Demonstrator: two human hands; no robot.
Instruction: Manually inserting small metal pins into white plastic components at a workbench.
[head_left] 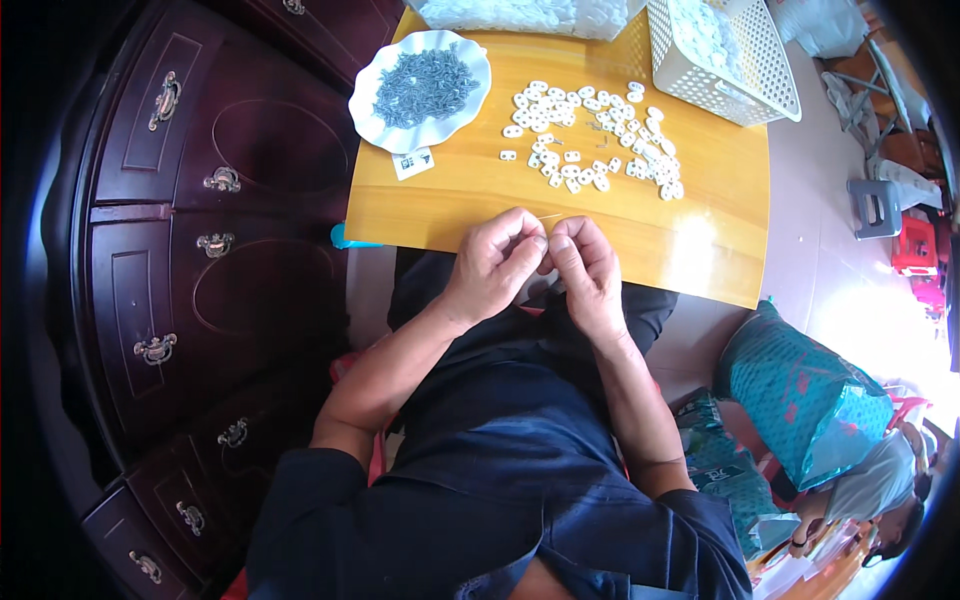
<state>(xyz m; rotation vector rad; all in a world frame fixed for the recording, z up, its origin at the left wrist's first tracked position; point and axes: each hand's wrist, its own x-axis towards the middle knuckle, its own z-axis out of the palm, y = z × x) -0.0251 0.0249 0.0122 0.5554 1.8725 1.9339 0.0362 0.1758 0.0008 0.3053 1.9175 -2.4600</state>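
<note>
My left hand (497,264) and my right hand (590,272) meet at the table's near edge, thumbs and fingertips pinched together. A thin, pale, wire-like sliver (549,216) shows just above the fingertips. Whatever else they grip is too small or hidden to name. Beyond my hands, many small white plastic pieces with two dark holes (571,172) lie scattered on the wooden table (430,212). A few tiny metal bits (601,127) lie among them. At the far left, a white scalloped plate (364,108) holds a heap of small dark grey screw-like pieces (425,88).
A white perforated basket (745,100) and a clear bag of white pieces (530,15) stand at the far edge. Dark wooden cabinets (270,180) line the left. Teal bags (800,390), a grey stool (874,209) and another person (875,485) are on the right.
</note>
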